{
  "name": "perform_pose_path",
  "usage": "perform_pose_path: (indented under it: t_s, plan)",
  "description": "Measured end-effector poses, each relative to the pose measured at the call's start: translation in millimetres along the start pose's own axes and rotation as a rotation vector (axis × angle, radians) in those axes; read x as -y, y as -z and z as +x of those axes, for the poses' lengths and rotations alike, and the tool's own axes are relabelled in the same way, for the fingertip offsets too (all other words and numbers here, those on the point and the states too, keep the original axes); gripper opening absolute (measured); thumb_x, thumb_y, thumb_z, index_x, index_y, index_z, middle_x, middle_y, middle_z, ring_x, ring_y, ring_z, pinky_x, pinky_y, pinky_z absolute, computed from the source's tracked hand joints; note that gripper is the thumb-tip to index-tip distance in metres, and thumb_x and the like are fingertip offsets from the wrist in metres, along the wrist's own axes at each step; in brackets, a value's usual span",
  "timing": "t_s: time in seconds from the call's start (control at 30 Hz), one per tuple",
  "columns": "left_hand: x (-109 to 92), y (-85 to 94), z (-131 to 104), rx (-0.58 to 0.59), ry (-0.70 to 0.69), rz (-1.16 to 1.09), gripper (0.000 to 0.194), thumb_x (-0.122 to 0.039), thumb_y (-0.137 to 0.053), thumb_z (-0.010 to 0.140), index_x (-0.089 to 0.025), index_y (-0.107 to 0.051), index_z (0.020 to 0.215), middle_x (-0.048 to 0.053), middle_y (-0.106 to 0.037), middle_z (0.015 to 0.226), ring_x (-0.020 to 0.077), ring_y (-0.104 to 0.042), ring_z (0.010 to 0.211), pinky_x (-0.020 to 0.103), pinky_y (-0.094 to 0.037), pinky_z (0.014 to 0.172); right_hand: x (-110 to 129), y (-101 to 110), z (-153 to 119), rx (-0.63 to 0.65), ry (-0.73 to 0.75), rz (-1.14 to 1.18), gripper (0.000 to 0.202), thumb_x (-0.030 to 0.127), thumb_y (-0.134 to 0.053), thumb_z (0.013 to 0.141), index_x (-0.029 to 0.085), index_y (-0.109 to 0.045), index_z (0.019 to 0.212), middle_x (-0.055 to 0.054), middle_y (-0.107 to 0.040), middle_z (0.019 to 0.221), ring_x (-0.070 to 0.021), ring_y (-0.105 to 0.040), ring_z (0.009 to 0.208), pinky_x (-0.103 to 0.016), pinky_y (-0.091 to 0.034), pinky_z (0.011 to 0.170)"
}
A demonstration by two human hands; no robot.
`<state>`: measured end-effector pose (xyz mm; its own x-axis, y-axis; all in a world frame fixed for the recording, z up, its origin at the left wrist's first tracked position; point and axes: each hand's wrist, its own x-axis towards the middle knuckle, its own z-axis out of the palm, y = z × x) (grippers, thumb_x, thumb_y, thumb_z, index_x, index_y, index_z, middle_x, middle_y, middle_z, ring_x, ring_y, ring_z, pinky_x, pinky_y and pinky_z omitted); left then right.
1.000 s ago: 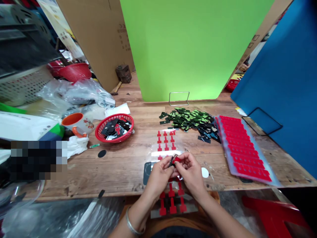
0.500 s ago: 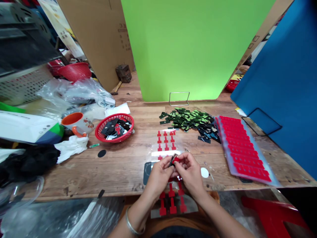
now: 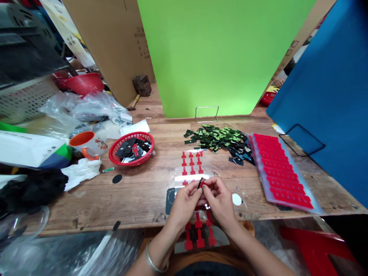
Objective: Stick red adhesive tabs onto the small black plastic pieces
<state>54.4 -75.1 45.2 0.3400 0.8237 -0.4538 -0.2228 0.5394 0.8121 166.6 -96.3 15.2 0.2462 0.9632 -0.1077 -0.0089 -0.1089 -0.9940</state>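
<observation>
My left hand (image 3: 184, 201) is closed, pinching a small flat black plate (image 3: 199, 184) between thumb and fingers. Against that plate, my right hand (image 3: 220, 199) pinches a small red sticker (image 3: 203, 184); its exact shape is mostly covered by the fingers. Both hands meet just above a clear sheet that bears rows of red T-shaped stickers (image 3: 192, 170). The sheet's near end hangs past the table edge, with more red stickers (image 3: 199, 233) on it. Beyond the hands lies a heap of small flat plates (image 3: 217, 138), dark with green reflections.
To the left stand a red basket (image 3: 112, 157) of black plates and an orange-rimmed mug (image 3: 96, 145). A stack of sheets with red stickers (image 3: 283, 172) lies at right. Green (image 3: 224, 57) and blue (image 3: 324, 96) panels rise behind the table. A white disc (image 3: 237, 199) sits beside my right hand.
The view has shifted slightly. Both hands stay together at the same spot; the black plate has turned a little and less of the red sticker shows.
</observation>
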Motion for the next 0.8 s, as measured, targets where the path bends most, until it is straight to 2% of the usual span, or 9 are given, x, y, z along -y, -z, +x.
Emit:
perform_pose_path:
  t_s: [0.17,0.27,0.33,0.8]
  plan:
    - [3,-0.4,3,-0.085,-0.026,0.004,0.035,-0.029,-0.069,0.072,-0.013,-0.066,0.103,0.008,-0.071,0.09,0.0215,-0.068,0.078,0.029,-0.055,0.067,4,2,-3,0.027,0.072,-0.072,0.014,0.033,-0.052,0.085,0.02,-0.056,0.087,-0.002,-0.06,0.077,-0.0136,-0.055,0.06,-0.023,-0.044,0.052]
    - [4,-0.5,4,-0.087,-0.04,0.011,0.037,-0.031,-0.069,0.072,-0.013,-0.066,0.104,0.008,-0.071,0.09,0.0207,-0.068,0.074,0.029,-0.056,0.065,10,6,0,-0.041,0.238,-0.225,0.011,0.028,-0.053,0.085,0.019,-0.059,0.084,-0.008,-0.056,0.097,-0.0179,-0.057,0.082,-0.027,-0.046,0.065]
    - [3,-1.0,4,-0.066,-0.025,0.028,0.039,-0.031,-0.069,0.072,-0.013,-0.065,0.106,0.008,-0.071,0.087,0.0204,-0.068,0.071,0.029,-0.055,0.065,13,9,3,-0.077,0.296,-0.295,0.01,0.026,-0.052,0.084,0.019,-0.059,0.081,-0.009,-0.05,0.107,-0.0192,-0.054,0.091,-0.028,-0.045,0.069]
    - [0,-4.6,1,-0.053,0.014,0.021,0.042,-0.032,-0.07,0.07,-0.013,-0.065,0.108,0.008,-0.071,0.09,0.0191,-0.067,0.071,0.028,-0.055,0.065,13,10,8,-0.058,0.236,-0.27,0.008,0.023,-0.052,0.084,0.019,-0.055,0.079,-0.006,-0.05,0.099,-0.0152,-0.052,0.077,-0.026,-0.044,0.061]
